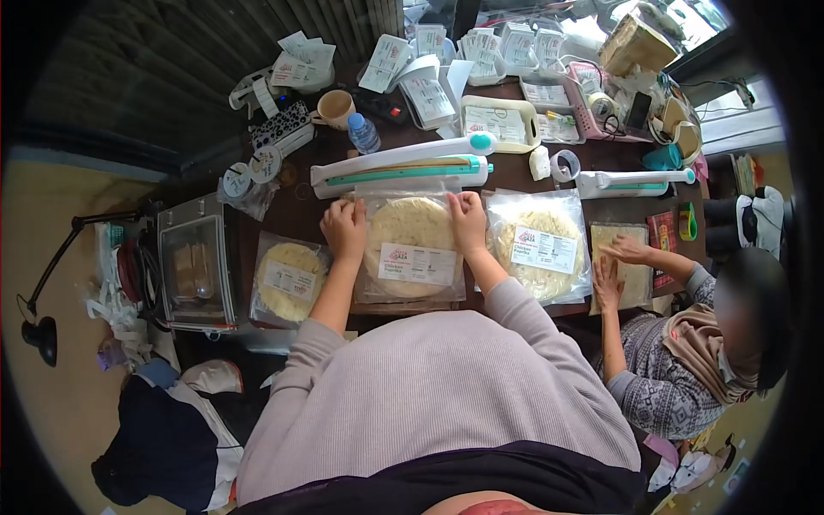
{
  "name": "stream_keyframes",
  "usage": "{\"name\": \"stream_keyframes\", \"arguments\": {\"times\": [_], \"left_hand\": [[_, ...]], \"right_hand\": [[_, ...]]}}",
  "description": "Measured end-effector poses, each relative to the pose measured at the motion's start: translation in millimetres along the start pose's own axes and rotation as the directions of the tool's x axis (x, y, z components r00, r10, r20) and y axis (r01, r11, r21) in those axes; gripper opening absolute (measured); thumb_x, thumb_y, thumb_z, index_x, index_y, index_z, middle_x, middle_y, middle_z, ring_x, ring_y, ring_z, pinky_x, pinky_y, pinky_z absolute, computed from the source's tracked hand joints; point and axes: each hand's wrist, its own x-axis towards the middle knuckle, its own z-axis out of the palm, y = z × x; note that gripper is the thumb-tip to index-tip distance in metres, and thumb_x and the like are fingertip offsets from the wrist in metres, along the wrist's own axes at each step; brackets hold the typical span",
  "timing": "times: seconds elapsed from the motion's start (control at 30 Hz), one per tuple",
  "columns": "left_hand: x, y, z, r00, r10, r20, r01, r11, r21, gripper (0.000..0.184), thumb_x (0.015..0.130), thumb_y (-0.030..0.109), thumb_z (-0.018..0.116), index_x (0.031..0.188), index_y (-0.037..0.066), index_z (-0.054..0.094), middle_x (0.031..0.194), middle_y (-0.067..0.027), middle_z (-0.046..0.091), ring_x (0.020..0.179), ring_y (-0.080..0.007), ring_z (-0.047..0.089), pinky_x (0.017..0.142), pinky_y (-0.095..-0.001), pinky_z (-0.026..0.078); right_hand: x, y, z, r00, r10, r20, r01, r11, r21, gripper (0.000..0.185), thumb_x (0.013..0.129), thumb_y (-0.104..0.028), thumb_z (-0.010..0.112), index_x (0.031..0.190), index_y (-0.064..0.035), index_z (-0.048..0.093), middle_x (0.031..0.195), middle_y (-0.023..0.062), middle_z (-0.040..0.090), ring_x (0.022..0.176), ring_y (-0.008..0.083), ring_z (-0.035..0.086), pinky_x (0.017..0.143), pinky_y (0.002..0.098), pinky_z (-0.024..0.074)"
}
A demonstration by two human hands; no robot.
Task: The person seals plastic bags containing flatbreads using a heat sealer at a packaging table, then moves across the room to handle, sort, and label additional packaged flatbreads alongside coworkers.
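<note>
In front of me lies a clear plastic bag with a round pizza inside and a white label reading "Chicken Paprika" on it. My left hand pinches the bag's upper left corner. Closed on the upper right corner is my right hand. The bag's top edge reaches the front of a white and teal heat sealer, whose arm is raised. A second bagged pizza with a similar label lies to the right of my right hand. To the left of my left forearm is a smaller bagged pizza.
A co-worker's hands rest on a flat package at the right, near a smaller sealer. Behind my sealer stand a water bottle, a mug and trays of labels. A clear lidded box is at the left.
</note>
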Motion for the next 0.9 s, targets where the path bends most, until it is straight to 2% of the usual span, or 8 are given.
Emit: {"name": "stream_keyframes", "arguments": {"times": [0.03,0.07,0.2,0.37,0.47,0.6,0.77,0.9], "left_hand": [[1.1,-6.4,4.4,0.989,0.137,-0.063,-0.125,0.979,0.162,0.035,0.092,0.039,0.054,0.088,0.008,0.070,0.100,-0.0095,0.059,0.098,-0.0298,0.054,0.088,-0.0414,0.040],[2.0,-11.6,9.8,0.992,0.101,-0.076,-0.089,0.985,0.148,0.035,0.092,0.039,0.054,0.088,0.008,0.070,0.101,-0.0088,0.057,0.099,-0.0295,0.053,0.089,-0.0427,0.038],[18.8,-11.8,23.6,0.993,0.013,-0.122,0.009,0.983,0.182,0.035,0.091,0.040,0.054,0.084,0.009,0.069,0.104,-0.0073,0.054,0.102,-0.0288,0.049,0.091,-0.0457,0.035],[33.8,-9.1,31.3,0.994,-0.009,-0.105,0.034,0.971,0.238,0.033,0.091,0.037,0.055,0.079,0.008,0.066,0.103,-0.0080,0.054,0.101,-0.0278,0.051,0.091,-0.0449,0.035],[35.5,-10.0,32.2,0.995,-0.024,-0.101,0.041,0.985,0.167,0.033,0.092,0.036,0.054,0.080,0.007,0.065,0.106,-0.0122,0.056,0.101,-0.0320,0.054,0.087,-0.0455,0.041],[41.0,-17.3,33.9,0.993,-0.004,-0.115,0.006,1.000,0.017,0.028,0.091,0.030,0.056,0.082,0.005,0.064,0.103,-0.0160,0.057,0.093,-0.0348,0.058,0.080,-0.0438,0.047],[39.4,-14.5,27.7,0.993,-0.058,-0.102,0.052,0.997,-0.052,0.028,0.090,0.028,0.057,0.079,0.003,0.062,0.099,-0.0176,0.057,0.094,-0.0350,0.058,0.079,-0.0433,0.047],[31.7,-11.2,19.1,0.985,-0.060,-0.160,0.051,0.997,-0.056,0.026,0.087,0.028,0.061,0.098,0.005,0.057,0.103,-0.0143,0.057,0.101,-0.0348,0.055,0.087,-0.0457,0.042]], "right_hand": [[4.9,3.3,2.1,1.000,0.028,0.014,-0.027,0.999,-0.035,0.025,0.091,-0.026,0.062,0.083,-0.0031,0.057,0.069,0.0028,0.061,0.062,0.0096,0.053,0.056,0.0279,0.0419],[9.6,6.4,1.7,1.000,0.009,-0.002,-0.010,0.992,-0.125,0.027,0.092,-0.030,0.059,0.083,-0.0053,0.058,0.067,0.0074,0.062,0.062,0.0173,0.059,0.057,0.0337,0.0436],[28.6,-1.9,12.0,0.997,-0.054,-0.047,0.032,0.924,-0.380,0.030,0.095,-0.039,0.050,0.086,-0.0119,0.060,0.071,0.0151,0.062,0.068,0.0365,0.060,0.059,0.0442,0.0442],[50.3,6.1,23.2,0.996,-0.028,-0.090,-0.019,0.878,-0.479,0.036,0.095,-0.043,0.048,0.086,-0.0103,0.058,0.073,0.0147,0.064,0.071,0.0371,0.062,0.062,0.0453,0.0459],[55.1,-0.4,26.1,0.996,0.028,-0.088,-0.066,0.884,-0.463,0.037,0.095,-0.043,0.048,0.084,-0.0093,0.057,0.073,0.0159,0.064,0.071,0.0383,0.061,0.063,0.0459,0.0458],[63.0,16.5,29.8,0.990,-0.085,-0.112,0.033,0.915,-0.403,0.036,0.094,-0.041,0.052,0.082,-0.0080,0.057,0.074,0.0169,0.063,0.070,0.0376,0.060,0.062,0.0445,0.0444],[62.9,12.2,26.6,0.994,-0.029,-0.109,-0.007,0.951,-0.309,0.042,0.094,-0.041,0.054,0.074,-0.0037,0.053,0.064,0.0088,0.056,0.059,0.0216,0.050,0.060,0.0372,0.0423],[39.2,-15.1,17.3,0.959,-0.235,-0.156,0.201,0.957,-0.209,0.038,0.093,-0.032,0.060,0.069,-0.0038,0.048,0.060,0.0064,0.050,0.057,0.0162,0.046,0.056,0.0321,0.0402]]}}
